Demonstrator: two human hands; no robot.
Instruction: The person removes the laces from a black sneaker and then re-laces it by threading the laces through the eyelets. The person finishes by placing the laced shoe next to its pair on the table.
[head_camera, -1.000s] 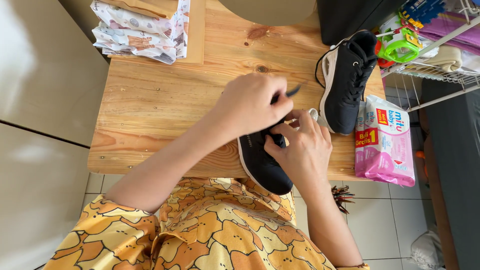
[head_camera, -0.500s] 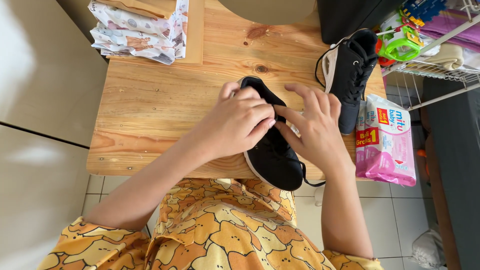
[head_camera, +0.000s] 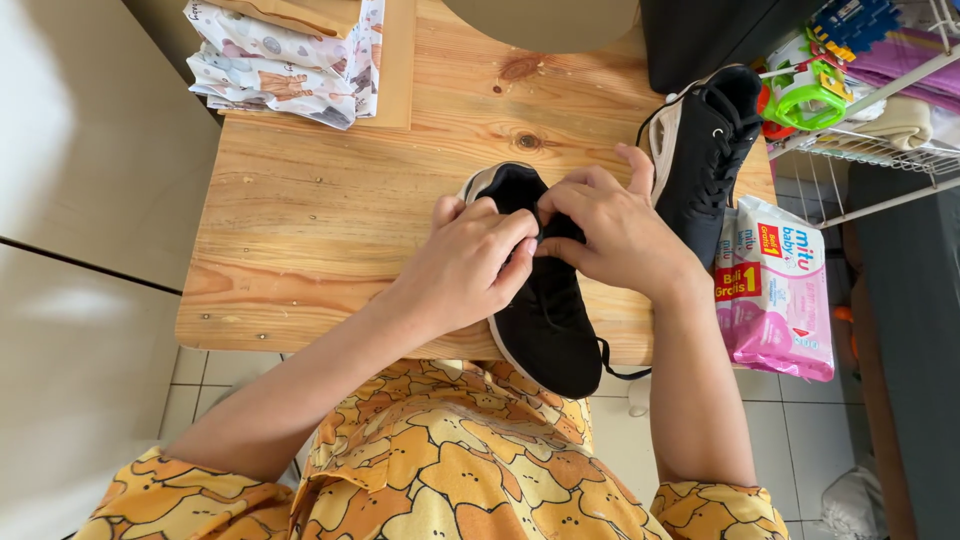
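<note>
Mid-frame on the wooden table (head_camera: 330, 220), left hand (head_camera: 465, 270) and right hand (head_camera: 610, 235) pinch the black sneaker (head_camera: 545, 320)'s laces, toe hanging off the edge for easier reach.

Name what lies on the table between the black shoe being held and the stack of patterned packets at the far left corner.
Head view: only bare wooden table lies between the held black shoe and the patterned packets.

Bare pale wooden tabletop (head_camera: 330, 230) left of black sneaker with white sole (head_camera: 545, 300): wide open lane, near edge to far. Far left blocked by stack of printed paper packets (head_camera: 285, 55). Right: second black lace-up sneaker (head_camera: 700, 160) and pink plastic wipes pack (head_camera: 775, 290) close passage; narrow gap beside right hand (head_camera: 615, 235). Left hand (head_camera: 470, 265) covers sneaker's left flank. Far right white wire rack (head_camera: 870, 150), probably off table.
</note>
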